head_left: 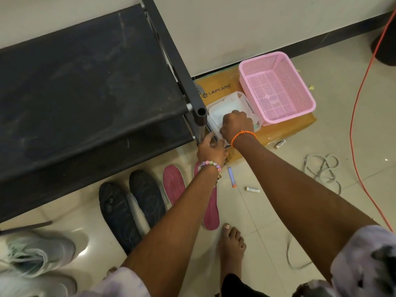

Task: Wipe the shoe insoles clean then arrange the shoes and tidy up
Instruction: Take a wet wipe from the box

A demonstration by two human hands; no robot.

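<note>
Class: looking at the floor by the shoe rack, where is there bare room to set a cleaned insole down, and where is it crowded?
Free: the tiles between the pink insoles and the white cable, apart from a pen and battery. The pink basket shows nothing inside. Crowded: the cardboard box, where both hands work at the clear container.

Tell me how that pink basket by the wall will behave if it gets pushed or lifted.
The pink basket is probably light: its walls and floor are thin perforated plastic and nothing shows inside. It sits on a glossy taped cardboard box, so a push would likely slide it easily, perhaps off the edge. Its wide, low shape makes tipping unlikely.
</note>
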